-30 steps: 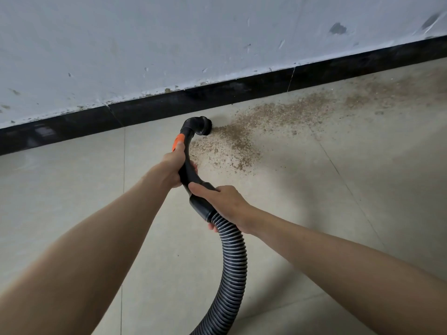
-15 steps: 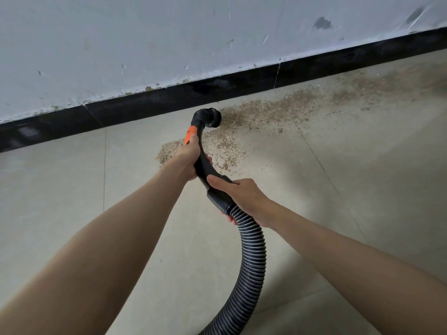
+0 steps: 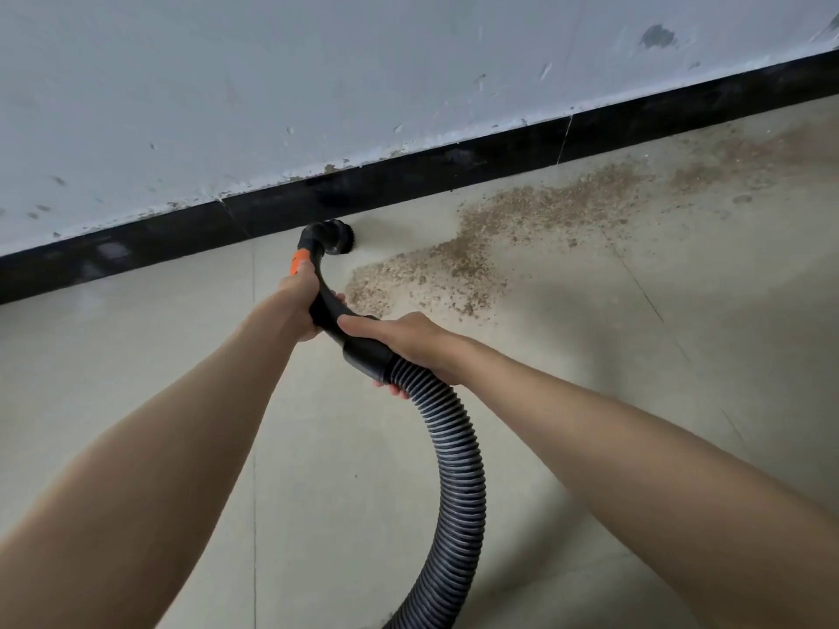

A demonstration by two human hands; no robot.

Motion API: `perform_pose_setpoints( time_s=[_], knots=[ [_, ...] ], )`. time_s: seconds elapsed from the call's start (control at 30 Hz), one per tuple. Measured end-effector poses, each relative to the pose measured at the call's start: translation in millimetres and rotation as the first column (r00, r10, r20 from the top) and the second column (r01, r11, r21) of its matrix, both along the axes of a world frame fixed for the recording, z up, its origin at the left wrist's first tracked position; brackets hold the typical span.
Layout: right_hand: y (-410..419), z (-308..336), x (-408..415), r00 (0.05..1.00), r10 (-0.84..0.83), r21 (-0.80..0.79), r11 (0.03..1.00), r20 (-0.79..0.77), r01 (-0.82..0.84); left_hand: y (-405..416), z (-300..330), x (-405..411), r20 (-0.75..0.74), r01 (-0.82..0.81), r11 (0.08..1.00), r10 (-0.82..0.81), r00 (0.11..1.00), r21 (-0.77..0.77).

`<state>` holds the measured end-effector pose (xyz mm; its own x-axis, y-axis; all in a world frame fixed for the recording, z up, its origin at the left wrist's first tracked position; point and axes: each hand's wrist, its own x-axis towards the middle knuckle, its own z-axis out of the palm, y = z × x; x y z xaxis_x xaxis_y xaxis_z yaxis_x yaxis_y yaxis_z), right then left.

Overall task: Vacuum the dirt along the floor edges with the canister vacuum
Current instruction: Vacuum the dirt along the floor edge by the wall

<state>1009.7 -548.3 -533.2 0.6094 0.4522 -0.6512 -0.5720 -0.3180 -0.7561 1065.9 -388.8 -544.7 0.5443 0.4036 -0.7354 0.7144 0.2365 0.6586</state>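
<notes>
While the brush nozzle sits right at the black baseboard, just ahead of my left hand, I see the floor edge running diagonally, higher toward my right. White wall above it, scuffed and chipped along the bottom. Tile floor stretches open to the left of my left hand and below both forearms; grout lines cross it. Dirt lies in a brown scatter to the right of the nozzle, ahead of my right hand, trailing along the baseboard toward the far right. A bare wedge of tile sits between nozzle and dirt patch.

Left hand grips the curved black handle just below its orange collar, fingers wrapped round it, arm reaching forward nearly straight. Right hand grips the black cuff where the ribbed grey hose joins, thumb lying along the top, fingertips showing underneath. Hands are close, nearly touching. Hose loops back under my right forearm and exits at the bottom edge. Canister itself is out of view. No readable writing or brand on anything I can see.
</notes>
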Motion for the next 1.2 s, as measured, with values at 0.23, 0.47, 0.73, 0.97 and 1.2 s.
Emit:
perform_pose_setpoints(
  time_s=[0.23, 0.47, 0.73, 0.97, 1.2],
  knots=[
    [20.6, 0.6, -43.4, 0.993, 0.064, 0.100, 0.994, -0.103, -0.054, 19.5, 6.3, -42.9, 0.037, -0.042, 0.994, 0.038, 0.999, 0.097],
    [13.0, 10.7, -65.4, 0.998, 0.005, 0.007, 1.000, -0.063, -0.005, 9.2, 3.4, -64.9, 0.053, -0.052, 0.999, 0.052, 0.997, 0.004],
    [0.7, 18.0, -71.8, 0.998, -0.043, -0.066, 0.997, -0.047, 0.040, -8.1, 3.2, -65.6, 0.048, 0.000, 0.999, 0.002, 0.999, -0.045],
    [-8.4, 21.6, -71.6, 0.993, -0.106, -0.088, 0.991, -0.047, 0.102, -21.2, 4.7, -58.4, 0.039, 0.057, 0.997, -0.055, 0.998, -0.053],
    [-28.6, 22.1, -65.1, 0.988, -0.148, -0.100, 0.985, -0.041, 0.144, -44.7, 4.8, -46.3, 0.050, 0.102, 0.993, -0.099, 0.994, -0.055]
  ],
)
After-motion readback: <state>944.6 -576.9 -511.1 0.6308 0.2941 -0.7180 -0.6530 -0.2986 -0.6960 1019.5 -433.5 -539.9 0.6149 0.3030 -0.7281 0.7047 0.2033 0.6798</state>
